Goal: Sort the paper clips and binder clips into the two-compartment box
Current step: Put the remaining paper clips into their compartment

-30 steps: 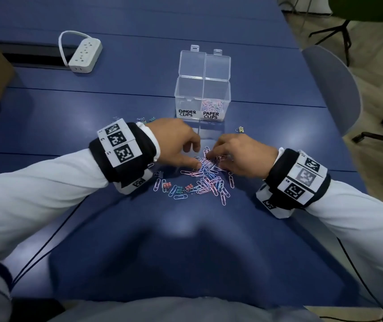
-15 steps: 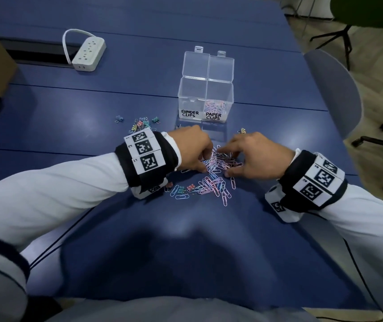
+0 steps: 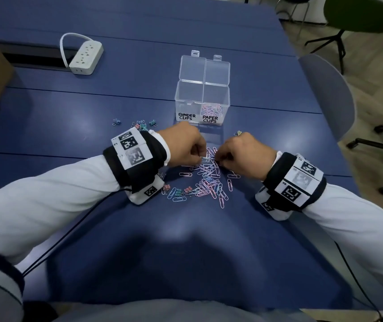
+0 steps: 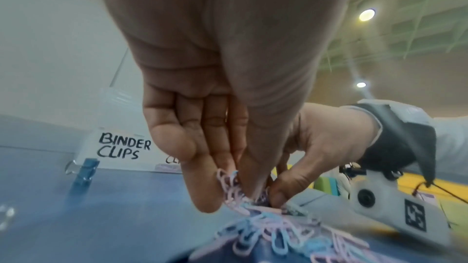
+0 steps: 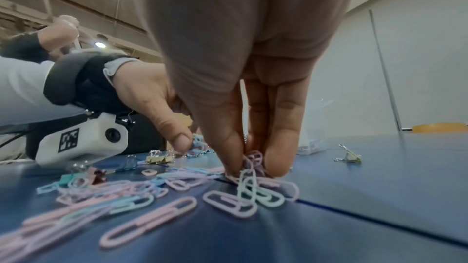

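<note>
Pinching into the far edge of a heap of pastel paper clips (image 3: 209, 180), both hands work side by side on the blue table (image 3: 93, 108). The left hand (image 3: 183, 145) has its thumb and fingertips closed on a small bunch of pink and blue clips; the left wrist view shows those clips caught between its fingers (image 4: 202, 187) just above the table. The right hand (image 3: 243, 152) has its thumb pressed against its fingers (image 5: 276, 147) around a few pink and purple clips at the table surface, with a pale green one hanging just in front of the thumb. The two hands almost touch over the heap.

The clear two-compartment box (image 3: 202, 98) stands just beyond the hands, both lids tipped back. Its right compartment, labelled PAPER CLIPS, holds a layer of pink and blue clips; its left, labelled BINDER CLIPS, looks bare. A cluster of small binder clips (image 3: 143, 125) lies left of the box, beyond the left wrist, a few more sit at the near-left edge of the heap, and a single yellow binder clip (image 3: 238, 133) lies beyond the right hand. A white power strip (image 3: 86, 58) rests at the far left.
</note>
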`<state>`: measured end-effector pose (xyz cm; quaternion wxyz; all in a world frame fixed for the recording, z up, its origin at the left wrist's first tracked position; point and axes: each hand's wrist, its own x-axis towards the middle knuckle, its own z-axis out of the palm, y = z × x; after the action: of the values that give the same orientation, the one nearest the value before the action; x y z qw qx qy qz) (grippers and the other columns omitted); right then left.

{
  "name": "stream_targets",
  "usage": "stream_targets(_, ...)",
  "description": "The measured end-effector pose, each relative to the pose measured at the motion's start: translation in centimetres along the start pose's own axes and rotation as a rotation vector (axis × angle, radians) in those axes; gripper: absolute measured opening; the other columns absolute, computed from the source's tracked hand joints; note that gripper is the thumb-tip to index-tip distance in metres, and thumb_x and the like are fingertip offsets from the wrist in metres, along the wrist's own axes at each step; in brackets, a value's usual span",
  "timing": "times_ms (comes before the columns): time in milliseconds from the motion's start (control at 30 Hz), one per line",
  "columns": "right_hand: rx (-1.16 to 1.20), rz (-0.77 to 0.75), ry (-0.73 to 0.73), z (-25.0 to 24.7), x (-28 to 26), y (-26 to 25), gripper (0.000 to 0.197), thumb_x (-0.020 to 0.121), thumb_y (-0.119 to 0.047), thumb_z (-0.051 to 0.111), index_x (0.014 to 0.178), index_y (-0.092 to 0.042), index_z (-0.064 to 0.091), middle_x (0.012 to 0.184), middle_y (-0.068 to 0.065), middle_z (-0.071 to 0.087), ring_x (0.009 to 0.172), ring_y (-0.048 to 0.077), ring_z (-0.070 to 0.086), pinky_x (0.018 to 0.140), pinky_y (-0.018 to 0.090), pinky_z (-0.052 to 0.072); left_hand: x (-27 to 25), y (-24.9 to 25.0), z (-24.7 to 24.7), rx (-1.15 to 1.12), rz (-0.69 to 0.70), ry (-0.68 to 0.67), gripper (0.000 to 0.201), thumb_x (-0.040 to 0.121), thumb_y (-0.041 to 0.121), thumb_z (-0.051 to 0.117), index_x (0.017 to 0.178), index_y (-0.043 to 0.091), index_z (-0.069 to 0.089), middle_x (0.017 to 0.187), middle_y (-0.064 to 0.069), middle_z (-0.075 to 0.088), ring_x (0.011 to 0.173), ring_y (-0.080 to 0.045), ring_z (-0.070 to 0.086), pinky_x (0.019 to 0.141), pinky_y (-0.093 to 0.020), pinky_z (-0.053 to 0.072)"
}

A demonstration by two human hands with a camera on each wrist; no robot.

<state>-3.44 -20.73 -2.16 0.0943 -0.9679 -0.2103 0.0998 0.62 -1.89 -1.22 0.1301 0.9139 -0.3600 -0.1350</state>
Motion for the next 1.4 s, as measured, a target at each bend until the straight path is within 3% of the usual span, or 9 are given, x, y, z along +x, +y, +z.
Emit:
stream_targets(267, 0.191, 0.152, 0.155, -1.0, -0.6, 0.4, 0.015, 0.080, -0.020, 0.070, 0.093, -0.021, 0.077, 0.083, -0.001, 0.075, 0.070, 0.008, 0.062, 0.068, 0.009, 0.037, 2.9, -0.7, -6.3, -0.075, -0.012, 0.252, 0.014, 0.082, 0.026, 0.069, 0.092, 0.017, 0.074, 0.075, 0.002, 0.068, 0.069, -0.007, 0.059, 0.063, -0.013, 0.038)
stream_targets(433, 0.394, 0.222, 0.325, -4.3, -0.1, 1.3, 0.012, 0.078, -0.021, 0.074, 0.090, -0.018, 0.076, 0.070, -0.004, 0.072, 0.066, 0.009, 0.067, 0.065, 0.007, 0.046, 8.0, -1.0, -8.3, -0.096, -0.079, 0.344, 0.012, 0.080, 0.026, 0.067, 0.086, 0.019, 0.074, 0.073, 0.001, 0.072, 0.072, -0.008, 0.064, 0.077, -0.017, 0.045)
stream_targets(500, 0.542, 0.253, 0.405, -5.8, 0.5, 2.1, 0.011, 0.078, -0.022, 0.076, 0.087, -0.016, 0.076, 0.065, -0.005, 0.070, 0.057, 0.012, 0.065, 0.064, 0.013, 0.051, 9.1, -1.1, -7.9, -0.071, -0.108, 0.313, 0.011, 0.076, 0.028, 0.068, 0.082, 0.020, 0.074, 0.071, 0.003, 0.071, 0.074, -0.009, 0.064, 0.084, -0.027, 0.051)
stream_targets(667, 0.875, 0.294, 0.502, -8.2, 3.5, 2.9, 0.016, 0.074, -0.004, 0.076, 0.088, 0.002, 0.072, 0.071, 0.019, 0.066, 0.061, 0.024, 0.056, 0.069, 0.039, 0.056, 9.1, -2.5, -7.2, -0.003, -0.135, 0.313, 0.019, 0.081, 0.034, 0.067, 0.094, 0.022, 0.075, 0.089, -0.001, 0.074, 0.090, -0.016, 0.061, 0.089, -0.033, 0.050)
stream_targets(867, 0.806, 0.390, 0.472, -8.0, 8.6, 2.2, 0.012, 0.071, -0.005, 0.076, 0.082, -0.003, 0.072, 0.068, 0.013, 0.068, 0.056, 0.020, 0.061, 0.064, 0.036, 0.062, 4.5, -2.9, -7.7, 0.047, -0.173, 0.403, 0.023, 0.084, 0.040, 0.059, 0.090, 0.022, 0.072, 0.082, 0.003, 0.072, 0.074, -0.017, 0.057, 0.082, -0.037, 0.053)
stream_targets(1067, 0.628, 0.410, 0.436, -7.4, 8.9, 1.8, 0.019, 0.075, -0.014, 0.077, 0.089, -0.002, 0.072, 0.085, 0.018, 0.072, 0.059, 0.015, 0.066, 0.050, 0.025, 0.058, -0.4, -0.9, -4.6, 0.109, -0.078, 0.075, 0.020, 0.081, 0.042, 0.062, 0.089, 0.026, 0.072, 0.073, 0.012, 0.063, 0.073, -0.012, 0.060, 0.071, -0.026, 0.050)
stream_targets(1200, 0.499, 0.247, 0.441, -6.6, 4.2, 1.8, 0.010, 0.079, -0.015, 0.072, 0.088, -0.015, 0.074, 0.077, 0.008, 0.074, 0.055, 0.014, 0.065, 0.058, 0.024, 0.059, -1.7, -1.1, -2.0, 0.105, -0.068, -0.138, 0.040, 0.076, 0.052, 0.068, 0.108, 0.029, 0.064, 0.090, 0.012, 0.067, 0.080, -0.011, 0.059, 0.076, -0.028, 0.052)
stream_targets(1300, 0.275, 0.168, 0.156, -4.2, -0.2, 1.7, 0.022, 0.075, -0.023, 0.077, 0.096, -0.027, 0.071, 0.078, -0.007, 0.071, 0.055, -0.003, 0.056, 0.066, 0.012, 0.048, -2.0, -1.1, -0.5, 0.075, -0.047, -0.222, 0.061, 0.071, 0.054, 0.073, 0.122, 0.025, 0.055, 0.100, 0.007, 0.066, 0.082, -0.012, 0.056, 0.079, -0.027, 0.050)
stream_targets(1400, 0.120, 0.171, -0.102, -1.7, -3.1, 1.8, 0.047, 0.073, -0.027, 0.078, 0.117, -0.027, 0.062, 0.091, -0.006, 0.068, 0.063, -0.003, 0.052, 0.071, 0.014, 0.038, -1.9, -0.5, 0.0, 0.093, -0.003, -0.227, 0.068, 0.070, 0.053, 0.075, 0.127, 0.023, 0.054, 0.103, 0.004, 0.065, 0.081, -0.012, 0.054, 0.075, -0.024, 0.047)
